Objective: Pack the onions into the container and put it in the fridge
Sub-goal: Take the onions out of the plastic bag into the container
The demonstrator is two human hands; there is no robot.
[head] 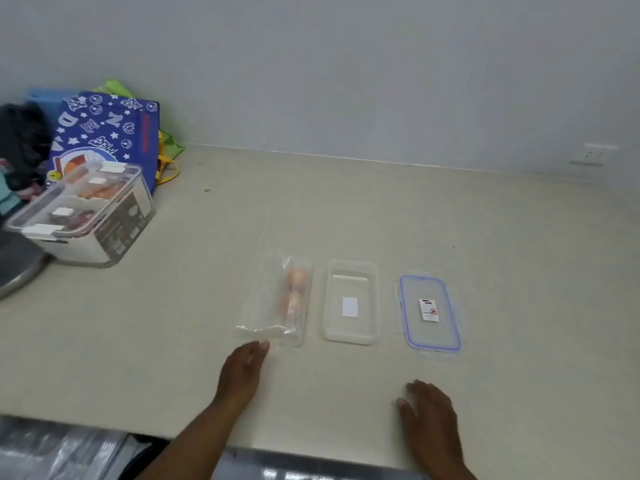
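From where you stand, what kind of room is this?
Probably a home kitchen counter: a pale countertop against a plain wall with a socket, a clear food container with its lid beside it, and bagged onions.

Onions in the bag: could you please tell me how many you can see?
2, both inside the clear bag: one onion at the far end, another nearer; more may be hidden.

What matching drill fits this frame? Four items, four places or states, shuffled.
Items:
1. clear plastic bag of onions
2. empty clear rectangular container
3. blue-rimmed clear lid
4. blue star-printed bag

Places or states:
A. far left, against the wall
B. middle of the row, open
C. rightmost, flat on the counter
D. just beyond the left hand

Pairs: 1-D, 2-B, 3-C, 4-A
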